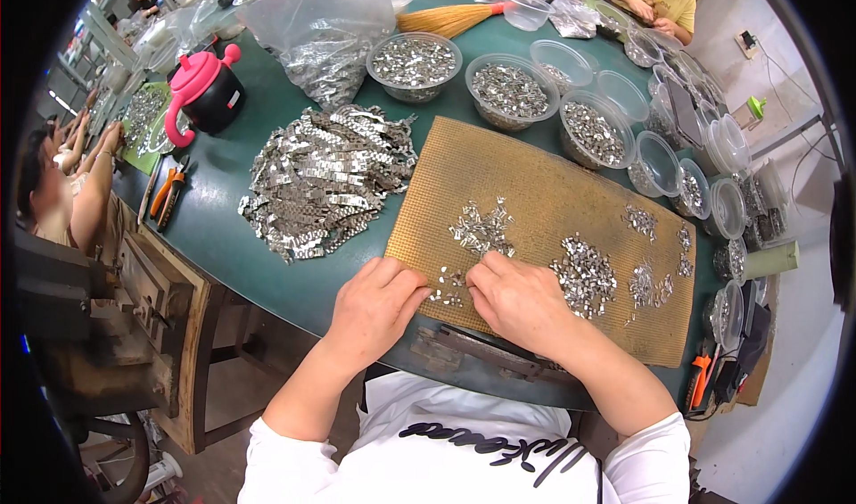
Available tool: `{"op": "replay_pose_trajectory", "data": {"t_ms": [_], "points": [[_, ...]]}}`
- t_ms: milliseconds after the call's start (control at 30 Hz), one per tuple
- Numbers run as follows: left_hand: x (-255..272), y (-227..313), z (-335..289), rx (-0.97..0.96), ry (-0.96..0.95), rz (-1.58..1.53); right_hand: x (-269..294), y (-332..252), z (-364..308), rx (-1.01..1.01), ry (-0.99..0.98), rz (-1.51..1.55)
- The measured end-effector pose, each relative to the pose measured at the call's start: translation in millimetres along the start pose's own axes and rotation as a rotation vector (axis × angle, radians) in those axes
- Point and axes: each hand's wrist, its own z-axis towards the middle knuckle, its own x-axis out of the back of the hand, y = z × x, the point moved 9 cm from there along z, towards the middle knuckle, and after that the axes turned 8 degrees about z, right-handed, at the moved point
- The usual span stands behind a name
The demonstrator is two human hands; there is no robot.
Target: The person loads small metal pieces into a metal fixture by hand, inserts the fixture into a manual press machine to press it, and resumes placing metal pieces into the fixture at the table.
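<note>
My left hand (378, 306) rests at the near left corner of a tan ribbed mat (535, 174), thumb and fingers pinched together. My right hand (519, 295) is over the mat's near edge, its fingers also pressed together. Whatever lies in either pinch is too small or hidden to make out. Between the hands is a scatter of small shiny metal pieces (445, 297). Just beyond my right hand sits a loose heap of metal links (482, 227), and to its right a bigger pile of metal pieces (584, 276). Smaller clusters (642, 283) lie farther right on the mat.
A large heap of linked metal strips (330, 178) covers the green table left of the mat. Clear tubs of metal parts (510, 91) line the far side and right. Also around are a bulging plastic bag (321, 36), black-and-pink jug (207, 89), orange-handled pliers (168, 196) and co-workers.
</note>
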Motion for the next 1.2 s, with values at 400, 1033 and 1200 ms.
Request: {"op": "replay_pose_trajectory", "data": {"t_ms": [400,1033,1200], "points": [[-6,4,10,-0.042,-0.076,0.084,58,19,-87,-0.081,0.089,0.036],[-2,8,4,-0.012,-0.087,0.141,56,1,-173,-0.16,0.239,-0.043],[-3,8,2,0.013,-0.062,0.14,59,16,-181,-0.26,0.225,0.123]]}}
